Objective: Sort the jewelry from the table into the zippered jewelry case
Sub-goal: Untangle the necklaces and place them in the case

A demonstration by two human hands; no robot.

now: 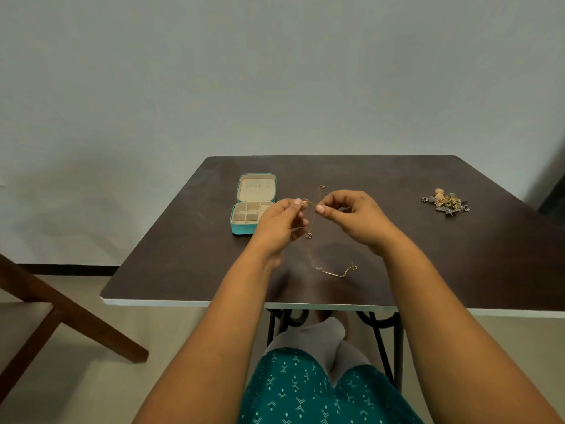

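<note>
A thin gold chain (314, 215) hangs above the dark table (428, 255), pinched at its top between my left hand (279, 223) and my right hand (351, 215). A small pendant dangles from it near my left palm. Its lower part trails down onto the tabletop, close to a thicker gold chain (339, 272) lying flat there. The teal zippered jewelry case (253, 203) lies open just left of my left hand, its cream lid up and its divided compartments showing. A heap of mixed jewelry (444, 201) sits at the table's right side.
A brown wooden chair (46, 316) stands to the left of the table. The table's white front edge (214, 302) runs across below my forearms, with black metal legs under it. A plain wall is behind.
</note>
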